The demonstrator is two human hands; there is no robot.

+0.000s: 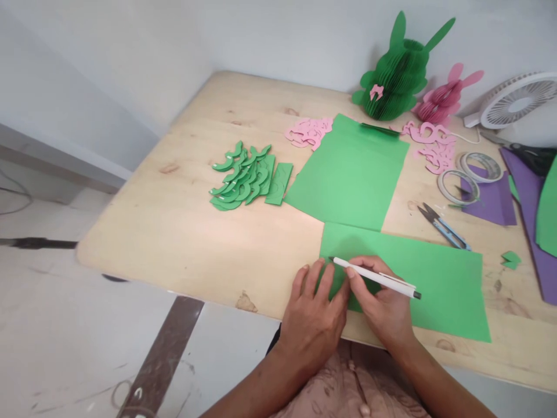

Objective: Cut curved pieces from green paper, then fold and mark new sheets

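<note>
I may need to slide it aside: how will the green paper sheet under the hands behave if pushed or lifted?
The green paper sheet lies flat and thin, so it probably slides easily on the wooden table. Lifted by one edge, it would likely flop. The left hand pressing it suggests it shifts readily.

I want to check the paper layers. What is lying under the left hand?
Under the left hand lies the near green sheet, flat on the wooden table. The right hand holds a white pen beside it. Anything beneath the palm is covered.

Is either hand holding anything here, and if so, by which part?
The right hand holds a white pen near its tip end. The left hand holds nothing; it presses flat on the green paper sheet.
</note>
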